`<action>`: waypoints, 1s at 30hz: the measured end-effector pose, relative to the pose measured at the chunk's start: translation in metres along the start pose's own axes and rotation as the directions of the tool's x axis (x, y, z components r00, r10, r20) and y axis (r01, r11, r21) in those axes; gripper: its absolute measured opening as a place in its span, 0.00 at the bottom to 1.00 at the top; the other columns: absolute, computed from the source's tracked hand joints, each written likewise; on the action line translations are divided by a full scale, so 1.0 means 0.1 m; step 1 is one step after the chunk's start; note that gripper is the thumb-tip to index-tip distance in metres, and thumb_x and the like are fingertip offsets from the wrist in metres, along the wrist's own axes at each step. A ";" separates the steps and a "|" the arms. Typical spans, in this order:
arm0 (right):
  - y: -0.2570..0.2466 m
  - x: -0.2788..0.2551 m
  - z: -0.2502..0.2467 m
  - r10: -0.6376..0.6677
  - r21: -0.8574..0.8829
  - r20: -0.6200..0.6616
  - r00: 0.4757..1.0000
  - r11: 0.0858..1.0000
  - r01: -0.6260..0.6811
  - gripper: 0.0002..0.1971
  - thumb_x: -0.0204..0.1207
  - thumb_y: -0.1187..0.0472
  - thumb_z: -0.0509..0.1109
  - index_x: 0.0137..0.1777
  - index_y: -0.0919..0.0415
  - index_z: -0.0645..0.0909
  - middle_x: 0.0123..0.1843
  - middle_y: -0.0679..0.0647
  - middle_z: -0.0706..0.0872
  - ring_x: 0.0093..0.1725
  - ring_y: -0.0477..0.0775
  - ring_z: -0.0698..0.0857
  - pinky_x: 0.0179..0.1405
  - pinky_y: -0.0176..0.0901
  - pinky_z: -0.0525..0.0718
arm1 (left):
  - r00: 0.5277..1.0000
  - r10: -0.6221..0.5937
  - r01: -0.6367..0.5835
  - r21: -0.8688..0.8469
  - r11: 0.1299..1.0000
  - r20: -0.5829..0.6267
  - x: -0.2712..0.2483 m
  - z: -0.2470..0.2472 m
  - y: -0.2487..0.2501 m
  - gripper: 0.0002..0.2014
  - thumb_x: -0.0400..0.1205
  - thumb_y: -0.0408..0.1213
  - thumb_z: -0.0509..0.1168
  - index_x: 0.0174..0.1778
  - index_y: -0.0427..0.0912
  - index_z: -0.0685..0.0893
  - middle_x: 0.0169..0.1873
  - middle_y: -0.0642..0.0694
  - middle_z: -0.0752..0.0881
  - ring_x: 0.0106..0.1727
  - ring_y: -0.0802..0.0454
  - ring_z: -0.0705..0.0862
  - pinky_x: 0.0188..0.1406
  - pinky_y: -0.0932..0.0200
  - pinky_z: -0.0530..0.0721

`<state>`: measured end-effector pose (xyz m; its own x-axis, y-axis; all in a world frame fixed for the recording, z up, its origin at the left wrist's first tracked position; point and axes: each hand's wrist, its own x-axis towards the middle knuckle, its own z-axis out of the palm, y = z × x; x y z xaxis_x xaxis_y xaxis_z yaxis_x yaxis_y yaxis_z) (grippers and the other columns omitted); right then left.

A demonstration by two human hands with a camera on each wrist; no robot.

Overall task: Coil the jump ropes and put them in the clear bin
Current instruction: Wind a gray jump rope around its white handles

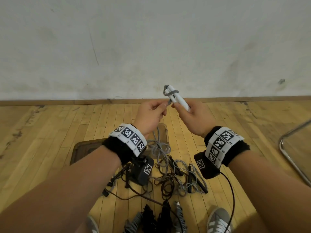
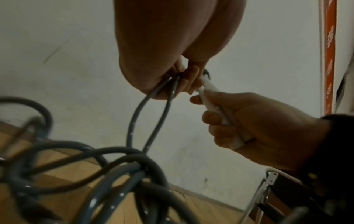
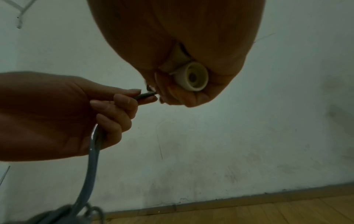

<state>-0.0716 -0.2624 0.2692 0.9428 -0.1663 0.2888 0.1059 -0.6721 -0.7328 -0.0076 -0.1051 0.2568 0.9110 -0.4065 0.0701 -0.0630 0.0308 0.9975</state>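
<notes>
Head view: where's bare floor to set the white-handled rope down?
Bare floorboards left of the brown mat, and between the right hand and the metal chair frame. Crowded: the rope tangle below both wrists.

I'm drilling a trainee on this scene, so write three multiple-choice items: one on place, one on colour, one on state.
1. Where does the tangled pile of dark and grey jump ropes lie?
A. on the wooden floor
B. on a shelf
C. inside a drawer

2. What colour are the two plastic rope handles?
A. red
B. white
C. green

3. What is the left hand doing?
A. lying flat on the floor
B. hanging idle
C. pinching the grey rope

Answers: A, the head view shows the pile on floorboards; B, the right hand grips white handles; C, the fingers close on the rope.
</notes>
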 end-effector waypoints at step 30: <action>0.00 -0.11 -0.05 -0.185 -0.313 0.429 0.884 0.887 0.338 0.08 0.87 0.43 0.61 0.46 0.38 0.75 0.29 0.43 0.79 0.26 0.42 0.76 0.29 0.41 0.73 | 0.999 0.001 -0.017 0.310 0.951 0.052 0.17 -0.49 0.19 0.15 0.77 0.50 0.79 0.44 0.42 0.85 0.29 0.52 0.86 0.24 0.60 0.77 0.31 0.62 0.74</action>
<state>-0.0832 -0.2641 0.2688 0.9495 0.2872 0.1263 0.3136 -0.8788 -0.3597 0.0269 -0.0667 0.2764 0.8886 -0.4532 0.0709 -0.2015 -0.2468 0.9479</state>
